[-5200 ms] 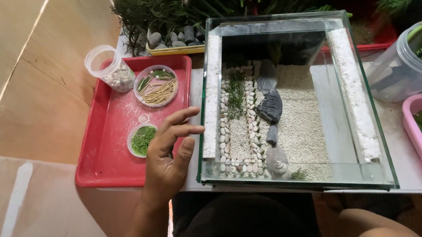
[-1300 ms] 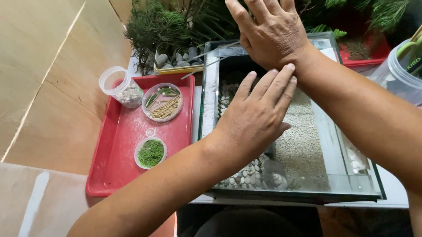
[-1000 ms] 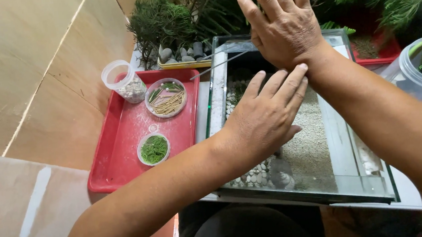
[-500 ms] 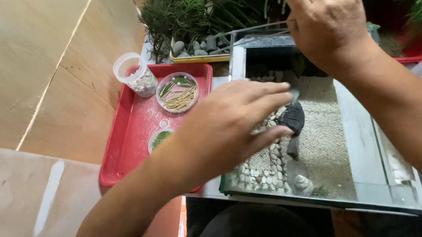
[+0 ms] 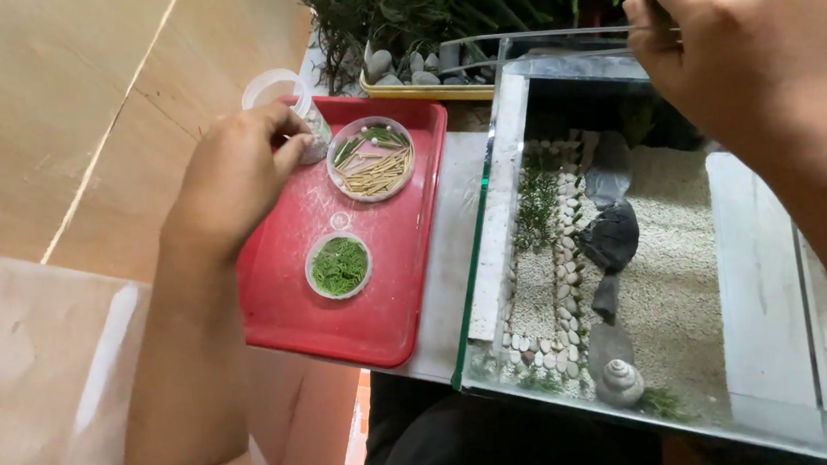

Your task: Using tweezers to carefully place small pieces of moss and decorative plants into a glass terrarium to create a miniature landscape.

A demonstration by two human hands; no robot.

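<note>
Left hand: curled over the far-left corner of the red tray, fingertips closed on the clear plastic cup that stands at the tray's corner.
Right hand: closed in a pinch on long metal tweezers, held above the back rim of the glass tank; the tweezer tips point left, over the tank's far-left corner.
Tray edges: right rim lies near the tank's left wall, a strip of pale surface between them; the near-left corner overhangs the surface edge.
Tray contents: round dish of tan and green sticks at the far side; smaller round dish of green moss nearer the middle. The red floor in front of the moss dish is bare.
Tank interior: pale pebble band along the left, dark stones in a line down the middle, a spiral shell at the near end, open sand to the right.
Behind tank: yellow tray of grey stones under green plants.
</note>
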